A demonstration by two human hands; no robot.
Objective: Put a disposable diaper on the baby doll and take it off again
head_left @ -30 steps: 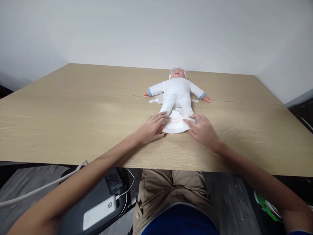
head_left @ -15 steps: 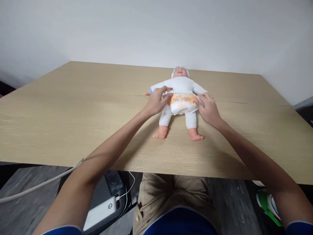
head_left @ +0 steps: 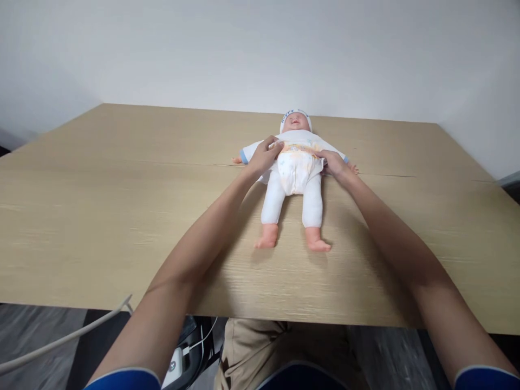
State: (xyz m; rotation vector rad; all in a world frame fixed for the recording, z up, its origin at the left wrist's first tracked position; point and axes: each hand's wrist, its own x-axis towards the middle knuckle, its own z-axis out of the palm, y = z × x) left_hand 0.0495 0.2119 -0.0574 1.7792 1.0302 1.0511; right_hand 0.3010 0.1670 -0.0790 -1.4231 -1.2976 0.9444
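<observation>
A baby doll (head_left: 272, 198) in white clothing and a printed cap lies on its back, its feet toward me. Around its hips is a white diaper (head_left: 295, 172) with an orange printed waistband; the front panel lies up over the belly. My left hand (head_left: 265, 155) is closed on the waistband's left side, thumb and fingers curled at the edge. At the opposite side my right hand (head_left: 333, 162) pinches the waistband edge, its thumb on top and its other fingers partly hidden.
The doll rests on a wide wooden table (head_left: 122, 227) with a seam across it, against a pale wall (head_left: 260, 54). Below the front edge are a white power bank (head_left: 174, 368) with a cable and, at left, a thick white cord (head_left: 60, 342).
Both hands have moved up toward the doll's belly, and the diaper's front sits higher and flatter. More of the doll's legs shows. The camera view has shifted slightly.
</observation>
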